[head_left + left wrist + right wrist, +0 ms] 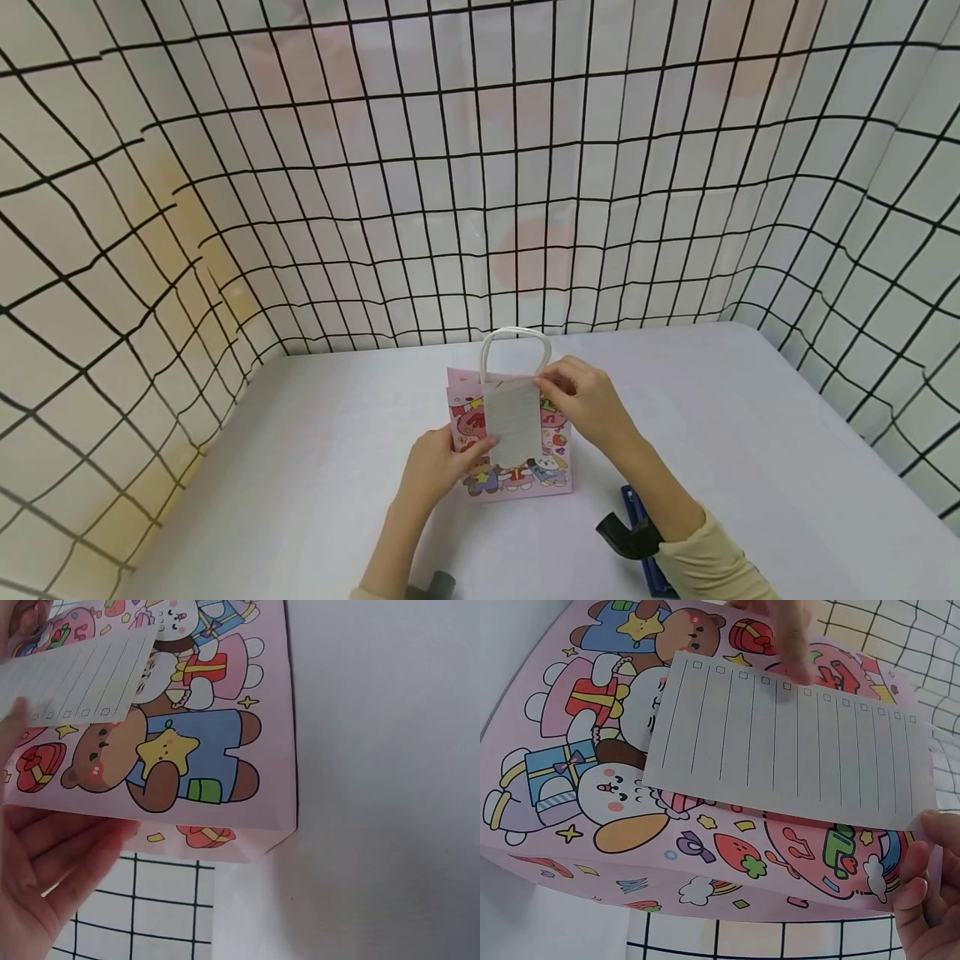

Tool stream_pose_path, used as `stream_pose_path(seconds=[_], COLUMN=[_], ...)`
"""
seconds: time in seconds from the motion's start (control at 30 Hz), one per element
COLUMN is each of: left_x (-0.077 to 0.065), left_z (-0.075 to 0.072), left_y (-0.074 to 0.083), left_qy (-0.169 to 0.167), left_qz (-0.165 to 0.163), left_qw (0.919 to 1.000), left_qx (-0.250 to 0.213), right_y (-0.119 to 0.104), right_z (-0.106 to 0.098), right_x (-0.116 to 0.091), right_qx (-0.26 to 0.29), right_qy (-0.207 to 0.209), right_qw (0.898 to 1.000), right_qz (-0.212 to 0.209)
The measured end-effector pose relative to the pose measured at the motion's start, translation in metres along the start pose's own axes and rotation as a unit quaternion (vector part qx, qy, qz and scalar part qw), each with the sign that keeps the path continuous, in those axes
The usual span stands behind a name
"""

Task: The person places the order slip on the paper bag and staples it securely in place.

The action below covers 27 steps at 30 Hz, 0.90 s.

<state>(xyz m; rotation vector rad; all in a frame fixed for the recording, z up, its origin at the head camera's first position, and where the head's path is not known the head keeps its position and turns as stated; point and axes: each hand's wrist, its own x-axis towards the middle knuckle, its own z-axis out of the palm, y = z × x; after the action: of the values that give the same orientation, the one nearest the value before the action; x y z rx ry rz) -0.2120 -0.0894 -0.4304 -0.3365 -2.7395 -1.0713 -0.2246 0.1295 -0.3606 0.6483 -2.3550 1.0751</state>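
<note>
A pink gift bag (558,482) with cartoon animals and white rope handles (516,330) stands on the table, its printed front toward me. Against that front lies a white lined checklist sheet (513,421), with small boxes along one edge in both wrist views. My left hand (437,467) holds the bag's left side, thumb on the sheet and the other fingers around the side. At the top right corner of the sheet, by the bag's upper edge, my right hand (588,402) pinches with thumb and fingers. The bag's inside is hidden.
A long dark blue object (660,579) lies on the white table (315,467) beneath my right forearm, partly covered. Black wrist mounts (630,535) sit at my wrists. White cloth with a black grid (420,183) encloses the table's back and sides.
</note>
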Motion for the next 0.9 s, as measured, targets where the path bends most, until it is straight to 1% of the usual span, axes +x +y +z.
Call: stream_pose_path(seconds=[0.03,0.1,0.17,0.23,0.27,0.3,0.33,0.4,0.5,0.57,0.63,0.73,0.8,0.9], left_x=[0.0,0.001,0.002,0.006,0.008,0.011,0.013,0.018,0.025,0.029,0.033,0.037,0.039,0.041], left_z=[0.0,-0.002,-0.003,-0.005,-0.007,-0.008,-0.009,-0.012,-0.017,-0.02,-0.024,-0.03,-0.033,-0.036], left_y=[0.001,0.004,0.01,0.017,0.02,0.023,0.026,0.031,0.037,0.041,0.042,0.042,0.042,0.043], left_qy=[0.02,0.078,0.143,0.202,0.224,0.236,0.239,0.219,0.159,0.118,0.091,0.061,0.047,0.034], left_qz=[0.003,0.02,0.047,0.078,0.09,0.1,0.105,0.101,0.082,0.072,0.071,0.07,0.067,0.073], left_qw=[0.9998,0.9967,0.9885,0.9761,0.9701,0.9657,0.9637,0.9645,0.9654,0.9643,0.9638,0.9664,0.9683,0.9693], left_qx=[0.001,-0.003,-0.011,-0.022,-0.031,-0.043,-0.059,-0.106,-0.19,-0.225,-0.24,-0.24,-0.236,-0.232], right_y=[0.0,-0.001,-0.001,-0.001,-0.001,-0.001,-0.001,-0.002,-0.002,-0.001,-0.002,-0.002,-0.003,-0.003], right_z=[0.0,-0.001,-0.001,-0.001,-0.001,-0.001,-0.001,-0.001,-0.001,-0.002,-0.002,-0.003,-0.004,-0.005], right_x=[0.0,-0.001,-0.001,-0.001,-0.001,-0.002,-0.002,-0.003,-0.003,-0.003,-0.002,-0.002,-0.002,-0.002], right_qx=[0.0,0.0,-0.002,-0.004,-0.005,-0.006,-0.007,-0.007,-0.004,-0.004,-0.005,-0.006,-0.007,-0.008], right_qy=[-0.001,-0.002,-0.002,-0.001,0.0,0.0,0.0,0.001,0.0,0.001,0.001,0.002,0.0,-0.004], right_qw=[1.0,1.0,1.0,1.0,1.0,1.0,1.0,1.0,1.0,1.0,1.0,1.0,1.0,1.0], right_qz=[0.001,0.003,0.004,0.004,0.003,0.002,0.001,0.0,-0.001,-0.004,-0.004,-0.006,-0.004,-0.004])
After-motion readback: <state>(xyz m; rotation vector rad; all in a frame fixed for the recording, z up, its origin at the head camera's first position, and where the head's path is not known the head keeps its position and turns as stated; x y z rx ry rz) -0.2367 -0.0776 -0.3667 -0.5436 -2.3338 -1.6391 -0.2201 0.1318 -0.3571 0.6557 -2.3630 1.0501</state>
